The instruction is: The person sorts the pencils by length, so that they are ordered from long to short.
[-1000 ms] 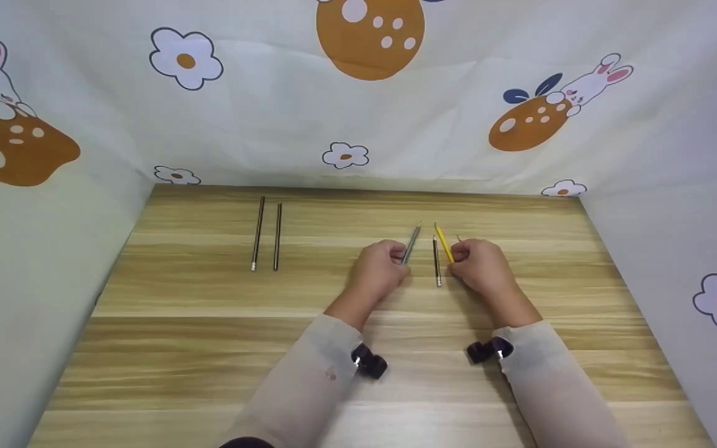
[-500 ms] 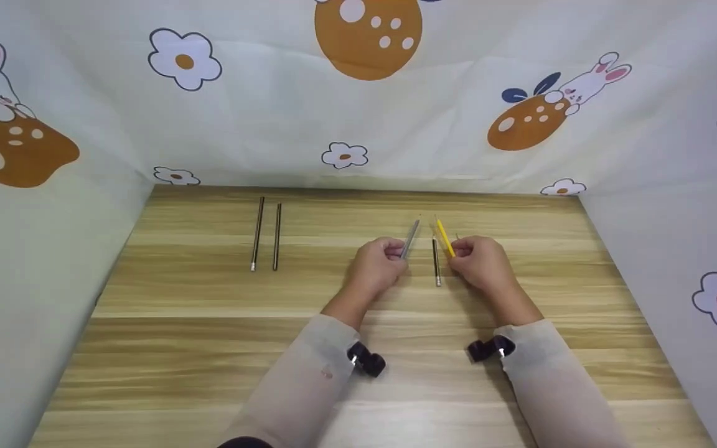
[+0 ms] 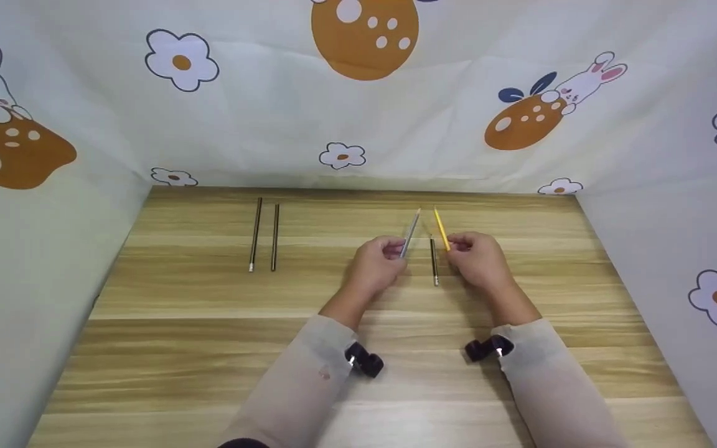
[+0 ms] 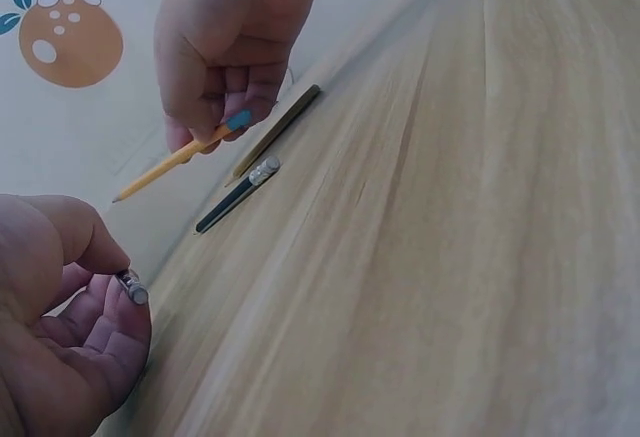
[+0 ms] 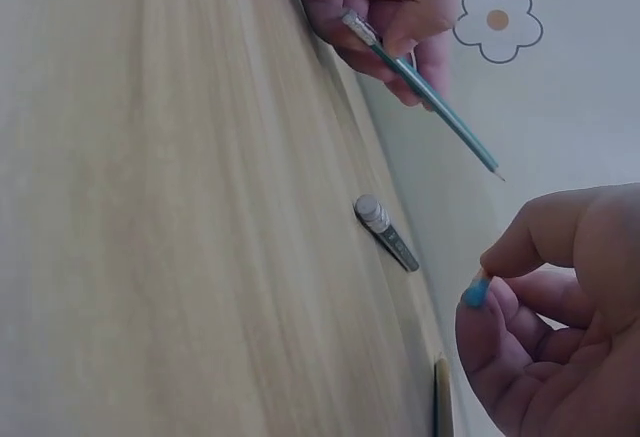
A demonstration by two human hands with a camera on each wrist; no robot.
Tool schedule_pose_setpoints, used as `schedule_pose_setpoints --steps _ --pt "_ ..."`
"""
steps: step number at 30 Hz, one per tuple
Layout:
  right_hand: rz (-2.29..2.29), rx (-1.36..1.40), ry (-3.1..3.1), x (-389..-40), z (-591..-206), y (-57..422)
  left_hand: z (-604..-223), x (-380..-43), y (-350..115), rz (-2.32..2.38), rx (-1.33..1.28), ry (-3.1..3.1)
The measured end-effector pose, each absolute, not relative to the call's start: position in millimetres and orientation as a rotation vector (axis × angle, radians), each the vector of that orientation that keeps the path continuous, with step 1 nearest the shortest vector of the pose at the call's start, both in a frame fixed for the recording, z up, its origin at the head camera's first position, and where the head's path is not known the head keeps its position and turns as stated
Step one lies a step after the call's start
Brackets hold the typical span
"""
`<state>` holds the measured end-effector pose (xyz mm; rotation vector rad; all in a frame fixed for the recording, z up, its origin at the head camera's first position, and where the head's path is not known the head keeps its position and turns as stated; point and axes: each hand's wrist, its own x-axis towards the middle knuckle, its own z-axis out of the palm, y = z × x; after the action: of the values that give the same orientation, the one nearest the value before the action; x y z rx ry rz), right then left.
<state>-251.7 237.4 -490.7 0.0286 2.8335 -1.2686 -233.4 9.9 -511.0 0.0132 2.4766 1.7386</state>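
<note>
In the head view my left hand pinches a grey-teal pencil between thumb and fingers, its tip pointing to the back. The right wrist view shows the silver end of that pencil. My right hand pinches a yellow pencil with a blue end, tilted toward the other pencil, tips apart. Between the hands a short dark pencil with a silver-white end lies on the table. An olive-gold pencil lies below the right hand in the left wrist view, hidden by that hand from the head.
Two long dark pencils lie side by side at the table's left: one with a white end, the other all dark. A printed cloth hangs behind the wooden table and along both sides.
Both hands have lifted the grey-teal and yellow pencils slightly, their tips shifting toward the back. The right hand has edged a little left. The pencils on the table stay put.
</note>
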Motion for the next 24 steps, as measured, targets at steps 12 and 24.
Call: schedule_pose_setpoints --steps 12,24 --pt "-1.425 0.034 2.768 -253 -486 225 -508 -236 3 1.911 -0.002 2.400" --pt "-1.582 0.034 2.619 -256 -482 198 -504 -241 -16 2.022 -0.025 2.390"
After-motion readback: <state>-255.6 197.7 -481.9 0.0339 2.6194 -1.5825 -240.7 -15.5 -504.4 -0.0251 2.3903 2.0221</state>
